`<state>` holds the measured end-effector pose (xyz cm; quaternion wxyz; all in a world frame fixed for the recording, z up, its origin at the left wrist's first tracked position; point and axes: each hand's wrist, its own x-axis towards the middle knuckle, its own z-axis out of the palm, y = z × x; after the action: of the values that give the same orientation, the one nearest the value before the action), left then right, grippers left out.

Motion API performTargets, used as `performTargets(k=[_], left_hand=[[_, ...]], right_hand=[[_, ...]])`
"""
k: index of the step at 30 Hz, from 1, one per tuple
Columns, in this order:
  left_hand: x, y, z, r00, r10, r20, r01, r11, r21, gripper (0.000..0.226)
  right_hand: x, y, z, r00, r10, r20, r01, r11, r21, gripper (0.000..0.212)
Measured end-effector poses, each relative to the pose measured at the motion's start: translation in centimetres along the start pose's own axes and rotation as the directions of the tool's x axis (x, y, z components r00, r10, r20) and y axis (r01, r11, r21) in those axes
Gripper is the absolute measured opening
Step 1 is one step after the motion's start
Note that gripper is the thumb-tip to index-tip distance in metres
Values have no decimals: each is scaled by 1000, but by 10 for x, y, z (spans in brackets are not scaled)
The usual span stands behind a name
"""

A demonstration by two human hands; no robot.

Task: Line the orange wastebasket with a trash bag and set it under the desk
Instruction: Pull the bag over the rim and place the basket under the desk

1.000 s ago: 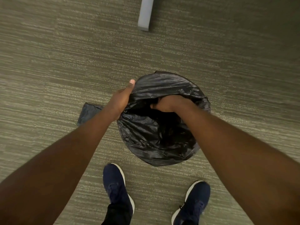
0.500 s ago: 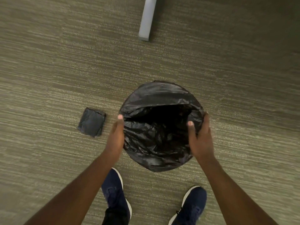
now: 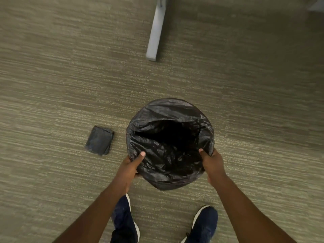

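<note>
Holding the wastebasket (image 3: 170, 144) by its near rim, both sides, on the carpet (image 3: 52, 85) just ahead of the shoes (image 3: 203, 223). No orange visible; trash bag (image 3: 168, 111) covers rim and outer wall completely, mouth open, film bunched inside.

Left hand (image 3: 129, 165): grip pinching rim plus bag, thumb inside, fingers outside underneath. Right hand (image 3: 213, 163): same, thumb over the rim, fingers wrapped outside.

Handling, my read: light, empty, rigid bin. Film is thin and slick, will slide on the wall if squeezed alone. Grip should stay on the rim, clamping film against the hard edge, so the liner moves with the bin and doesn't pull out.

Versus half a second back: hands sat higher, flat along the sides at mid-rim; now lower, at the near edge, curled into a real pinch. Desk leg (image 3: 156, 34) shows more length, so view is pitched forward.

Folded spare bag (image 3: 100, 142) lies left of the bin, apart, unmoved. Counter itself out of frame; lining looks done, placement not.
</note>
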<state>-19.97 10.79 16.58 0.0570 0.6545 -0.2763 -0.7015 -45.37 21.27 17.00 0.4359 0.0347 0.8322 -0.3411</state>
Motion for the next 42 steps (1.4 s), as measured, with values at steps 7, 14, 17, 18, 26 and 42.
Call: performTargets(k=[7, 14, 17, 18, 26, 42], left_hand=[[-79, 23, 5, 995, -16, 97, 31, 987, -157, 37], [-162, 73, 46, 989, 68, 133, -90, 982, 165, 21], [-187, 99, 62, 972, 230, -45, -198, 908, 368, 8], [-197, 106, 66, 956, 277, -99, -215, 886, 411, 10], [-278, 137, 86, 889, 318, -328, -388, 905, -174, 34], [-331, 138, 167, 941, 290, -176, -298, 954, -20, 100]], right_hand=[[-62, -42, -42, 996, 74, -58, -65, 987, 148, 20], [-139, -117, -79, 992, 113, -60, -93, 959, 268, 30], [-166, -143, -97, 992, 121, -45, -98, 931, 351, 30], [-174, -150, -103, 992, 122, -43, -97, 923, 373, 30], [-201, -172, -142, 989, 130, -73, -89, 907, 411, 17], [-203, -171, -217, 993, 89, -76, -60, 943, 328, 31]])
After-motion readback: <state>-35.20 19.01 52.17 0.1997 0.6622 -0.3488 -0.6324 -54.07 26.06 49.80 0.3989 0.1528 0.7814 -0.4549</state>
